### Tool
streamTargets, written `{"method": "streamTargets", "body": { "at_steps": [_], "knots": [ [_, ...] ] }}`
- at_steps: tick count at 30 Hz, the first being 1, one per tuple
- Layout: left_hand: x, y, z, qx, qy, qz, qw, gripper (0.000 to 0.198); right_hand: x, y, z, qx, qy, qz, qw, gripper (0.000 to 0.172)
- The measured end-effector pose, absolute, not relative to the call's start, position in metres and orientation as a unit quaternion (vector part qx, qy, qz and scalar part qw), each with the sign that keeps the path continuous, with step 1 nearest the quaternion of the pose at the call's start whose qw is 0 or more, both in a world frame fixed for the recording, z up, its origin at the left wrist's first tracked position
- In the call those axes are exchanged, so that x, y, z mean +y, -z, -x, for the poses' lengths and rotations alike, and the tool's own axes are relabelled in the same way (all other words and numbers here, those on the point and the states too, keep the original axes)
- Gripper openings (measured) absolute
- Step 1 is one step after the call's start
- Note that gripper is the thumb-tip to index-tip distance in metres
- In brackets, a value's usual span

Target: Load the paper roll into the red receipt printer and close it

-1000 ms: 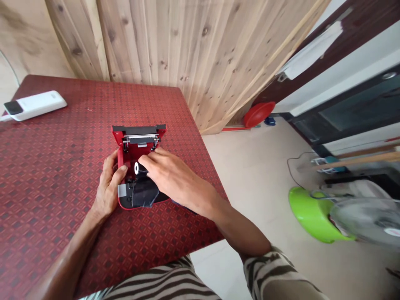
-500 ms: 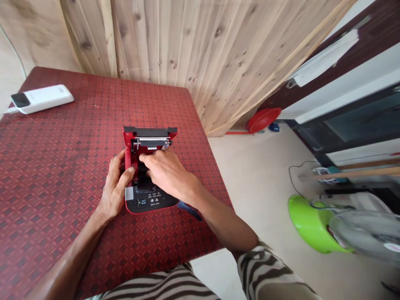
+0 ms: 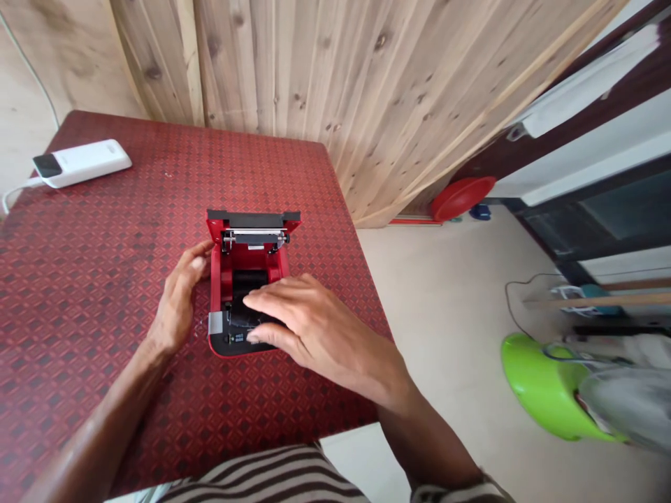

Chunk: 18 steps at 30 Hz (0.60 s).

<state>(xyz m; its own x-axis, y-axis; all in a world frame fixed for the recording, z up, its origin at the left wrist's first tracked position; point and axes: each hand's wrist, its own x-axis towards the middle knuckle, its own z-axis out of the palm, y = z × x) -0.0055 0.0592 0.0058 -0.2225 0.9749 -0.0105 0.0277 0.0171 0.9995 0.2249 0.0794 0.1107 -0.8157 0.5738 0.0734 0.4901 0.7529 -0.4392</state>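
A small red and black thermal printer point(image 3: 215, 286) sits on the table with its lid point(image 3: 254, 221) raised, showing the roller inside. In its red bay lies a black roll point(image 3: 249, 281), with dark glossy material below it toward the front panel. My right hand point(image 3: 314, 321) is over the printer's front right, fingers stretched out and thumb apart, covering part of the bay and the buttons. Whether its fingertips touch the black material I cannot tell. My left hand point(image 3: 178, 297) rests at the printer's left side, fingers extended, the fingertips near its rear left corner.
The red patterned table point(image 3: 120, 279) carries a white power bank point(image 3: 89, 162) with a cable at the far left. A wooden plank wall point(image 3: 272, 70) stands behind. On the floor to the right are a green tub point(image 3: 550, 391) and a red basin point(image 3: 461, 198).
My right hand has come out of the bay and moved toward the printer's front right, uncovering the black roll. My left hand has loosened from the left wall and slid slightly outward.
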Motion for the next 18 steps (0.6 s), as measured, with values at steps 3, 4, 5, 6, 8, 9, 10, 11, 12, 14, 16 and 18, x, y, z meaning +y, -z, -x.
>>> {"method": "streamTargets", "body": {
  "at_steps": [3, 4, 5, 6, 8, 9, 10, 11, 12, 14, 16, 18],
  "knots": [
    [0.086, -0.025, 0.004, 0.551, -0.600, -0.372, 0.445, 0.065, 0.066, -0.098, -0.233, -0.937, -0.171, 0.272, 0.135, 0.011],
    [0.096, -0.034, 0.003, 0.549, -0.612, -0.359, 0.441, 0.065, 0.063, -0.094, -0.233, -0.938, -0.157, 0.271, 0.146, 0.010],
    [0.106, -0.043, 0.001, 0.552, -0.613, -0.351, 0.444, 0.064, 0.061, -0.089, -0.233, -0.939, -0.143, 0.272, 0.157, 0.009],
    [0.115, -0.052, -0.001, 0.560, -0.616, -0.339, 0.440, 0.061, 0.058, -0.086, -0.232, -0.938, -0.126, 0.273, 0.170, 0.011],
    [0.127, -0.066, -0.004, 0.567, -0.610, -0.329, 0.445, 0.047, 0.054, -0.080, -0.231, -0.934, -0.082, 0.279, 0.206, 0.015],
    [0.128, -0.071, -0.006, 0.568, -0.608, -0.327, 0.448, 0.041, 0.051, -0.078, -0.230, -0.931, -0.058, 0.282, 0.224, 0.018],
    [0.127, -0.074, -0.008, 0.568, -0.605, -0.326, 0.451, 0.036, 0.049, -0.077, -0.230, -0.928, -0.035, 0.283, 0.240, 0.021],
    [0.122, -0.076, -0.009, 0.569, -0.603, -0.328, 0.453, 0.033, 0.046, -0.075, -0.230, -0.924, -0.015, 0.282, 0.256, 0.022],
    [0.115, -0.077, -0.010, 0.572, -0.600, -0.329, 0.453, 0.032, 0.043, -0.074, -0.230, -0.922, 0.000, 0.281, 0.267, 0.023],
    [0.096, -0.076, -0.012, 0.583, -0.588, -0.329, 0.454, 0.039, 0.039, -0.071, -0.230, -0.919, 0.020, 0.279, 0.279, 0.024],
    [0.072, -0.072, -0.014, 0.592, -0.572, -0.320, 0.468, 0.048, 0.035, -0.069, -0.231, -0.916, 0.034, 0.277, 0.287, 0.025],
    [0.051, -0.066, -0.017, 0.586, -0.546, -0.321, 0.506, 0.056, 0.033, -0.067, -0.231, -0.915, 0.046, 0.276, 0.292, 0.024]
  ]
}}
